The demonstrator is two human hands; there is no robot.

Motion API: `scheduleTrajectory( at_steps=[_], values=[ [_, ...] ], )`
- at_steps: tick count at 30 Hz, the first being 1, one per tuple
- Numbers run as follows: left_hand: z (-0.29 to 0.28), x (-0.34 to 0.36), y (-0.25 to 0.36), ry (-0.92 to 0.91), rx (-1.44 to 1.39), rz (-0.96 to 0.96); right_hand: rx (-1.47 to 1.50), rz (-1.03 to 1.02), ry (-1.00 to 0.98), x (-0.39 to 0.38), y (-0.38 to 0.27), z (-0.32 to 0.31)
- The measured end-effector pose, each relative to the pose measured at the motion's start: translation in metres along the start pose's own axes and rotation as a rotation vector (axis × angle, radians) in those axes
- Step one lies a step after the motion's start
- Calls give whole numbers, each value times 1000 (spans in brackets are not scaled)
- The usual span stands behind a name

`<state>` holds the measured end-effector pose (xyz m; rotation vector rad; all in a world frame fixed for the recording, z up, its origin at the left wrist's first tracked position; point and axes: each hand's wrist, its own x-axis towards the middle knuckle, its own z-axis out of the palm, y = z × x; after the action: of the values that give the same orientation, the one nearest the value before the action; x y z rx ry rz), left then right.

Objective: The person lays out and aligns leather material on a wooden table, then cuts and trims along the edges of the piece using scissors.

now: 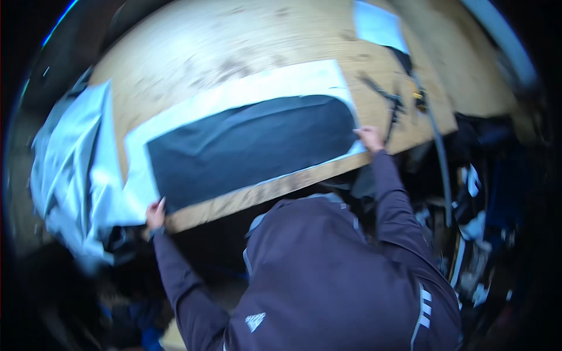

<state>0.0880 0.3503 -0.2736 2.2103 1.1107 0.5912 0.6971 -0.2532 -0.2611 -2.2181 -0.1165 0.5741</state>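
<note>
A dark, flat sheet (252, 146) with a rounded right end lies over a larger pale sheet of material (316, 76) on the wooden table. At the near left corner, my left hand (156, 214) pinches the edge where the dark sheet meets the pale material. My right hand (370, 139) is closed at the dark sheet's rounded right end, thumb and fingers at its edge. The dark sheet is spread between both hands, slightly rippled along its far side. Motion blur softens the fingertips.
Pale, folded material (76, 152) hangs over the table's left end. To the right lie a dark tool like scissors (386, 96), a small yellow and black item (419, 100) and a long grey strip (439, 152). Another pale piece (379, 26) sits at the far right.
</note>
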Motion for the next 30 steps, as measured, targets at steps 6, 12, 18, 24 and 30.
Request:
scheduleTrajectory(
  at_steps=[6, 12, 18, 24, 30],
  values=[
    [16, 13, 2, -96, -114, -451, -201, 98, 187, -24, -19, -4],
    [12, 24, 3, -93, -9, -451, -196, 160, 169, -24, -32, -9],
    [13, 20, 11, -84, -74, -492, -205, 148, 183, -25, -31, -7],
    [13, 26, 11, -164, -42, -600, -151, 147, 166, -31, -31, -10],
    [8, 28, -12, -126, -33, -535, -170, 160, 156, -28, -36, -10]
  ],
)
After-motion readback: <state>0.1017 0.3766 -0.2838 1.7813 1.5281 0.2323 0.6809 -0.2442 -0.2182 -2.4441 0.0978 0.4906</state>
